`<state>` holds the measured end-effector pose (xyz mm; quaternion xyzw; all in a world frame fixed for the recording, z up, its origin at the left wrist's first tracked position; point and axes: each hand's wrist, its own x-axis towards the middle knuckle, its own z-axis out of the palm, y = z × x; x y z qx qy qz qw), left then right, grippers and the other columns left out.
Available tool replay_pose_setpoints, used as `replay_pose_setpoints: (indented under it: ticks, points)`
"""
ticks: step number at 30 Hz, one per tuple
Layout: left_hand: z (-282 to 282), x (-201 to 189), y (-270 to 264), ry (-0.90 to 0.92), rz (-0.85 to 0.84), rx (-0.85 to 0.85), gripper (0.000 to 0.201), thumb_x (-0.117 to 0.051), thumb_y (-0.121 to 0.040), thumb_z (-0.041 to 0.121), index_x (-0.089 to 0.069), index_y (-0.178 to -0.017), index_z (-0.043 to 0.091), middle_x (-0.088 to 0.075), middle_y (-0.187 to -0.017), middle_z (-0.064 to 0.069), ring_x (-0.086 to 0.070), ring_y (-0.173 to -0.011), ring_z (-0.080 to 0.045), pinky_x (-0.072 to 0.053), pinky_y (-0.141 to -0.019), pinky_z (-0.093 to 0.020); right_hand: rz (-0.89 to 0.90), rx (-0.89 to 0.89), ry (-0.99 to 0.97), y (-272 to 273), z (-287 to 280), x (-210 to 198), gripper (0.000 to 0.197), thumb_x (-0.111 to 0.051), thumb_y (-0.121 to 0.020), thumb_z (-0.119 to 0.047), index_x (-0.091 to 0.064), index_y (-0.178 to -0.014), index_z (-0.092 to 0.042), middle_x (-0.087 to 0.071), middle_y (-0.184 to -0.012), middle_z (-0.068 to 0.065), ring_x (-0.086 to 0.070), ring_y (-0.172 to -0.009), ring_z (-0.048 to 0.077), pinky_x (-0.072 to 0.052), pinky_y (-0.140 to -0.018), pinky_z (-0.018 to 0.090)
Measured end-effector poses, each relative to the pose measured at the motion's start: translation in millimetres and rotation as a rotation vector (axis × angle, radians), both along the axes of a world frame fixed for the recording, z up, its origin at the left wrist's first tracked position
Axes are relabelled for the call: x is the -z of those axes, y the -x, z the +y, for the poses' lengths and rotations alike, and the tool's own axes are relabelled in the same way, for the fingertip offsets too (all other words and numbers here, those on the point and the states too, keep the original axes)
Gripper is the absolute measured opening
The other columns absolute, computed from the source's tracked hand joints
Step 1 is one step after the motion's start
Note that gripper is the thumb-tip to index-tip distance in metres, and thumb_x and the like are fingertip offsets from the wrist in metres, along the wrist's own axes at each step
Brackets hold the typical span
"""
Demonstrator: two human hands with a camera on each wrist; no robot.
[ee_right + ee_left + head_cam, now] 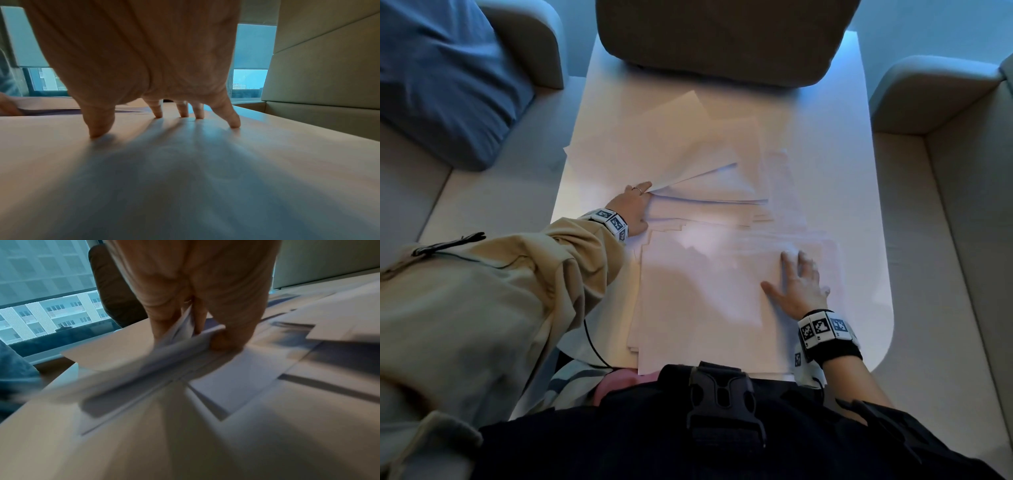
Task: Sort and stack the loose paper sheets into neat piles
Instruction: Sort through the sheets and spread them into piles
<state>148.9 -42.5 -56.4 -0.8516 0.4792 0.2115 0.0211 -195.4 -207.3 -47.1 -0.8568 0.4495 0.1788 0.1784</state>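
Observation:
White paper sheets cover the white table [852, 178]. A rough pile [698, 301] lies near the front edge, and loose sheets [688, 137] fan out behind it. My left hand [635, 209] pinches the left edge of a few lifted sheets [698, 176]; in the left wrist view the fingers [162, 321] and thumb [226, 340] clamp those sheets [180, 337]. My right hand [796, 284] lies flat with spread fingers on the right side of the near pile; in the right wrist view its fingertips [96, 129] press the paper [185, 178].
A dark cushion [722, 37] rests on the table's far end. A blue pillow [445, 78] lies on the beige sofa [482, 192] at the left. Beige sofa seats [941, 192] flank the right side. A window shows in both wrist views.

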Motion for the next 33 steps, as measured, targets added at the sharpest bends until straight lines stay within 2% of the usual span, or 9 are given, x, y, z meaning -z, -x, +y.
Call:
replay_pose_setpoints:
  ticks: [6,10,14,19,21,24,27,30,33]
  points:
    - [4,-5,-8,0.045,-0.016,0.048,0.036,-0.045,-0.094,0.012,-0.053,-0.129,0.01,-0.019,-0.157,-0.004,-0.038,-0.132,-0.034,-0.036,-0.106,-0.039,0.033,-0.021,-0.054,3,0,-4,0.083,-0.047,-0.087,-0.062,0.0,-0.15,-0.035,0.016,-0.158,-0.003,0.011,-0.146,0.019,-0.015,-0.109,0.066]
    - [2,-20,-6,0.127,-0.066,-0.052,0.035,-0.04,-0.099,0.014,-0.054,-0.131,0.018,-0.036,-0.15,-0.002,-0.049,-0.124,-0.033,-0.04,-0.102,-0.04,0.032,-0.023,-0.06,5,0,-3,0.083,-0.046,-0.087,-0.063,0.001,-0.15,-0.036,0.017,-0.158,-0.004,0.012,-0.146,0.018,-0.014,-0.109,0.066]
    - [-3,-45,5,0.277,-0.317,-0.105,0.03,-0.037,-0.1,0.02,-0.052,-0.125,0.011,-0.055,-0.124,-0.011,-0.063,-0.089,-0.037,-0.052,-0.075,-0.044,0.007,-0.017,-0.048,5,-1,-6,0.082,-0.049,-0.086,-0.062,-0.003,-0.15,-0.036,0.013,-0.159,-0.004,0.008,-0.147,0.018,-0.016,-0.108,0.066]
    - [-9,-89,15,0.473,-0.436,-0.135,0.026,-0.04,-0.1,0.018,-0.055,-0.118,0.007,-0.058,-0.114,-0.014,-0.062,-0.076,-0.039,-0.048,-0.062,-0.042,-0.116,0.052,-0.063,-1,-11,-14,0.067,-0.059,-0.087,-0.047,-0.032,-0.144,-0.025,-0.015,-0.156,0.007,-0.018,-0.143,0.026,-0.026,-0.11,0.058]
    - [-9,-111,23,0.545,-0.465,-0.103,0.026,-0.041,-0.099,0.02,-0.055,-0.118,0.007,-0.059,-0.114,-0.014,-0.062,-0.074,-0.039,-0.048,-0.059,-0.042,-0.283,0.095,-0.066,-7,-15,-21,0.063,-0.064,-0.086,-0.039,-0.04,-0.141,-0.017,-0.03,-0.149,0.012,-0.032,-0.137,0.029,-0.03,-0.111,0.049]
    - [-7,-140,37,0.646,-0.506,-0.032,0.026,-0.042,-0.1,0.024,-0.058,-0.114,0.009,-0.06,-0.112,-0.012,-0.061,-0.072,-0.039,-0.045,-0.055,-0.038,-0.523,0.109,-0.046,-19,-23,-44,0.063,-0.069,-0.085,-0.028,-0.042,-0.139,-0.01,-0.038,-0.141,0.015,-0.041,-0.13,0.028,-0.03,-0.111,0.034]
    - [-5,-161,51,0.778,-0.426,0.011,0.026,-0.043,-0.099,0.027,-0.062,-0.106,0.011,-0.061,-0.107,-0.009,-0.059,-0.073,-0.036,-0.036,-0.056,-0.031,-0.688,0.209,-0.142,-32,-32,-64,0.074,-0.074,-0.08,-0.031,-0.037,-0.141,-0.013,-0.039,-0.142,0.012,-0.046,-0.126,0.026,-0.038,-0.107,0.037]
    - [-10,-170,60,0.916,-0.231,0.042,0.022,-0.046,-0.096,0.021,-0.061,-0.098,0.005,-0.057,-0.092,-0.013,-0.054,-0.073,-0.033,-0.035,-0.061,-0.03,-0.864,0.439,-0.397,-46,-36,-76,0.09,-0.079,-0.074,-0.034,-0.028,-0.145,-0.017,-0.036,-0.147,0.009,-0.047,-0.126,0.024,-0.044,-0.102,0.04]
    - [-14,-172,72,1.01,0.013,0.022,0.021,-0.049,-0.095,0.015,-0.062,-0.099,-0.002,-0.055,-0.086,-0.011,-0.05,-0.076,-0.017,-0.04,-0.071,-0.021,-1.044,0.627,-0.623,-55,-41,-83,0.094,-0.081,-0.071,-0.036,-0.026,-0.145,-0.017,-0.035,-0.147,0.008,-0.048,-0.124,0.02,-0.047,-0.097,0.047]
